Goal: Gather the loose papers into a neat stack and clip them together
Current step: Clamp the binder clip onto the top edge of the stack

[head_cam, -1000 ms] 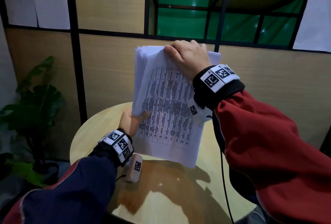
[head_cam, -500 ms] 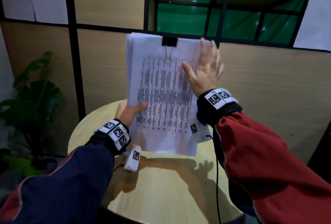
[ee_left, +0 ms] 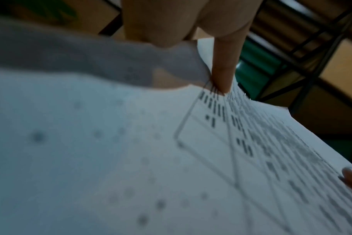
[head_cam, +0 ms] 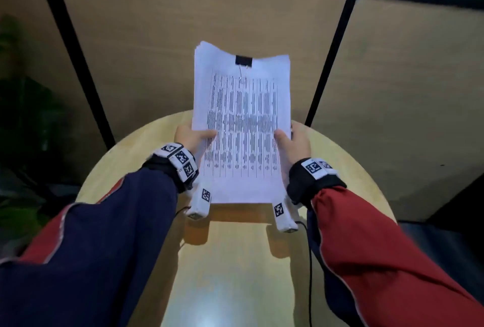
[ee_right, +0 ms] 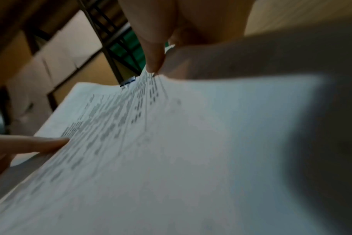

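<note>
A stack of printed white papers [head_cam: 242, 122] is held up above the round wooden table [head_cam: 230, 261], its top page showing a table of text. A black binder clip [head_cam: 243, 61] bites the middle of the top edge, its wire handle lying on the page. My left hand [head_cam: 192, 137] pinches the stack's left edge, thumb on top. My right hand [head_cam: 293, 140] pinches the right edge the same way. In the left wrist view my left thumb presses on the papers [ee_left: 131, 159]. The right wrist view shows the papers [ee_right: 171, 159] and the clip [ee_right: 128, 82] at the far edge.
Beyond the table stands a wall of wooden panels [head_cam: 199, 46] with black frame bars [head_cam: 330, 57]. A dark plant [head_cam: 23, 117] sits at the left. A thin black cable [head_cam: 310, 261] hangs from my right wrist over the table.
My right hand left the top of the stack, uncovering the clip, and came down to pinch the right edge. The stack now sits lower and straight, held by both hands.
</note>
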Tool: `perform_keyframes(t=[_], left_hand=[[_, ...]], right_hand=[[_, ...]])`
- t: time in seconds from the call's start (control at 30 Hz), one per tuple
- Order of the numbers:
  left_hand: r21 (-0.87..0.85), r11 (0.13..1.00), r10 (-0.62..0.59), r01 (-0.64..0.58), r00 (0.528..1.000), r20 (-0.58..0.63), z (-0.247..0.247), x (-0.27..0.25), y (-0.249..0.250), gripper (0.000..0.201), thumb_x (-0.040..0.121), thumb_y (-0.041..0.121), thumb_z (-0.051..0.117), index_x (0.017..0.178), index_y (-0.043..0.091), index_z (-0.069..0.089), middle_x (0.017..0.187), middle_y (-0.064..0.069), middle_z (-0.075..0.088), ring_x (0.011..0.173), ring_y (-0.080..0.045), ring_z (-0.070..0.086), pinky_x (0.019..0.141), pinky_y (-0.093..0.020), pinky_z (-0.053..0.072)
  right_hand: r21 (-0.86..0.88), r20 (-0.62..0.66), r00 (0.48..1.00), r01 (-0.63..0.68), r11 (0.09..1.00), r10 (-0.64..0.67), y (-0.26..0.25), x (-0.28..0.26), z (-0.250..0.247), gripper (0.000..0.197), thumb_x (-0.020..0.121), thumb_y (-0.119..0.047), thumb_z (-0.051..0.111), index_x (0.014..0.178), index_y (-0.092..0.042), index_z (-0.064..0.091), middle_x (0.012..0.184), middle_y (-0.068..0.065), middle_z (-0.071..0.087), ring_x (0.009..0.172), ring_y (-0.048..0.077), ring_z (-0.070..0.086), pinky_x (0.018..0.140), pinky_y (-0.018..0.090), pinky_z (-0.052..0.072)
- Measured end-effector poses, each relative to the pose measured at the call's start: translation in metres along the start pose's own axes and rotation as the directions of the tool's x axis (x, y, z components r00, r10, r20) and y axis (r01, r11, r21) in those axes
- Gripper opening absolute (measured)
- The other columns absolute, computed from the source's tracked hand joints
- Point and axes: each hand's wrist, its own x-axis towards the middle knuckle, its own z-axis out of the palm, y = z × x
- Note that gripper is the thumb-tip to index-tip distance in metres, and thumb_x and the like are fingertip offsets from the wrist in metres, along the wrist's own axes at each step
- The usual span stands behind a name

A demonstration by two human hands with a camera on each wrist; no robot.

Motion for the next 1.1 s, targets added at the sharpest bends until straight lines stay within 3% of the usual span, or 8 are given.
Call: perform_keyframes(t=[0.07,0.17,0.33,0.43,0.53,0.6,0.87,1.1], left_hand=[[0.057,0.995,-0.086,0.086,0.996,-0.014,0.001,0.019,-0.008,0.034,0.076,-0.015,0.056,0.107,0.000,0.055,0.109,-0.018,0.061,0.098,-0.033,0.061,0.085,-0.039,0.050],[0.197,0.956,-0.211,0.219,0.976,-0.063,0.002,0.033,-0.021,0.039,0.076,-0.011,0.055,0.115,-0.006,0.053,0.113,-0.021,0.058,0.107,-0.038,0.056,0.091,-0.041,0.046],[0.542,0.781,-0.311,0.309,0.946,-0.093,-0.004,0.034,-0.045,0.030,0.084,-0.003,0.055,0.113,0.004,0.055,0.098,-0.013,0.053,0.090,-0.028,0.050,0.078,-0.034,0.041],[0.717,0.616,-0.387,0.325,0.918,-0.083,-0.017,0.032,-0.058,0.024,0.083,0.002,0.058,0.105,0.013,0.058,0.100,-0.013,0.059,0.091,-0.028,0.056,0.081,-0.037,0.047],[0.709,0.573,-0.426,0.411,0.888,-0.172,-0.029,0.024,-0.071,0.034,0.082,0.003,0.063,0.116,0.003,0.061,0.114,-0.014,0.065,0.098,-0.030,0.061,0.090,-0.037,0.050],[0.708,0.548,-0.409,0.447,0.881,-0.239,-0.030,0.018,-0.074,0.027,0.080,0.006,0.066,0.106,0.003,0.063,0.110,-0.015,0.066,0.090,-0.027,0.060,0.082,-0.033,0.050],[0.784,0.426,-0.366,0.451,0.879,-0.306,-0.028,0.017,-0.074,0.052,0.074,0.015,0.073,0.115,0.004,0.043,0.115,-0.019,0.056,0.089,-0.033,0.058,0.067,-0.035,0.043],[0.758,0.474,-0.398,0.447,0.877,-0.268,-0.052,0.000,-0.066,0.062,0.076,0.039,0.068,0.123,0.007,0.041,0.107,-0.011,0.054,0.088,-0.028,0.053,0.073,-0.033,0.041]], right_hand=[[-0.060,-0.007,0.995,-0.102,0.993,0.102,-0.011,-0.006,-0.003,0.025,0.081,-0.029,0.052,0.104,-0.024,0.059,0.090,0.000,0.067,0.080,0.025,0.065,0.072,0.040,0.057],[-0.169,0.054,0.959,-0.265,0.949,0.277,-0.002,-0.005,-0.001,0.028,0.085,-0.010,0.041,0.105,-0.015,0.059,0.072,-0.002,0.057,0.052,0.017,0.046,0.050,0.023,0.036],[-0.381,0.147,0.846,-0.430,0.818,0.513,0.022,-0.013,-0.006,0.030,0.085,0.000,0.050,0.112,-0.009,0.060,0.076,0.006,0.056,0.066,0.023,0.049,0.063,0.030,0.040],[-0.492,0.172,0.779,-0.462,0.738,0.603,0.031,-0.021,-0.013,0.044,0.089,-0.006,0.059,0.132,-0.008,0.049,0.113,0.012,0.061,0.101,0.029,0.060,0.089,0.034,0.048],[-0.550,0.170,0.757,-0.458,0.699,0.630,0.035,-0.029,-0.016,0.053,0.090,-0.005,0.057,0.139,-0.009,0.038,0.141,0.012,0.048,0.126,0.030,0.049,0.104,0.037,0.041],[-0.544,0.186,0.755,-0.454,0.706,0.628,0.040,-0.033,-0.016,0.063,0.090,-0.004,0.057,0.146,-0.012,0.027,0.149,0.009,0.038,0.134,0.028,0.041,0.109,0.036,0.037],[-0.726,0.190,0.747,-0.331,0.604,0.637,0.040,-0.037,-0.010,0.057,0.095,-0.017,0.049,0.147,-0.020,0.025,0.142,0.017,0.027,0.109,0.036,0.054,0.089,0.034,0.043],[-0.698,0.121,0.766,-0.387,0.603,0.632,0.039,-0.054,-0.026,0.056,0.095,-0.043,0.042,0.142,-0.015,0.027,0.142,0.017,0.029,0.104,0.032,0.051,0.081,0.032,0.037]])
